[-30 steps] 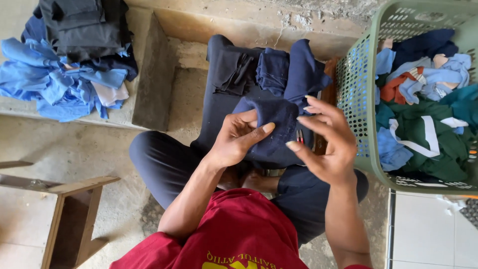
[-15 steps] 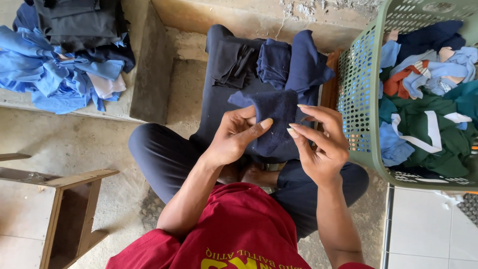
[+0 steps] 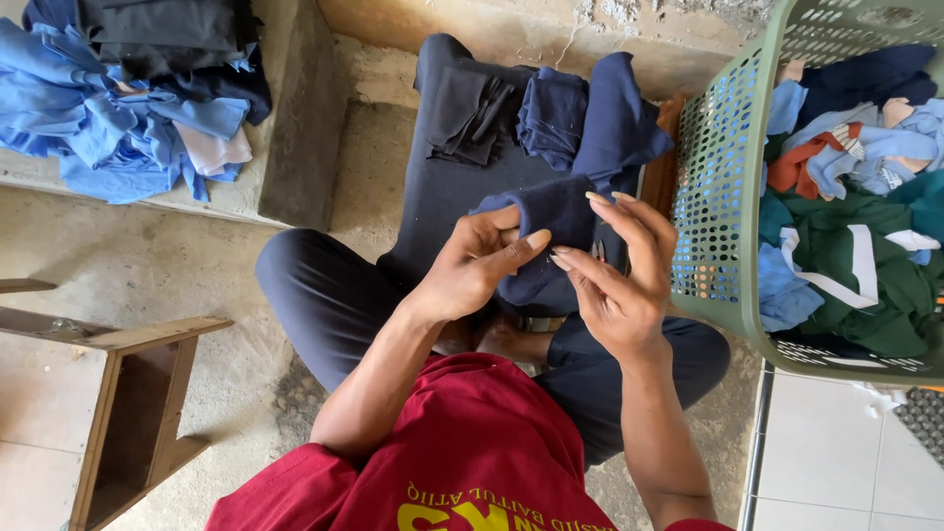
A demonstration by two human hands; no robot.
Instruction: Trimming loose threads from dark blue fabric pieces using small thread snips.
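I sit cross-legged on a concrete floor. Both hands hold a small piece of dark navy cloth (image 3: pixel 549 221) in front of me. My left hand (image 3: pixel 477 265) pinches its left side between thumb and fingers. My right hand (image 3: pixel 618 275) grips its right side, fingers spread over the fabric. Just beyond them lies a dark navy cushion-like pad (image 3: pixel 442 187) with a black folded piece (image 3: pixel 470 113) and blue folded pieces (image 3: pixel 585 123) on it.
A green plastic laundry basket (image 3: pixel 723 197) full of blue, green and red scraps stands at my right. A heap of blue and black cloth (image 3: pixel 128 93) lies on a raised concrete step at the left. A wooden stool (image 3: pixel 128 393) stands at lower left. White tiles lie at lower right.
The navy cloth piece has been drawn in and gathered tighter between both hands. The hands stay in about the same place.
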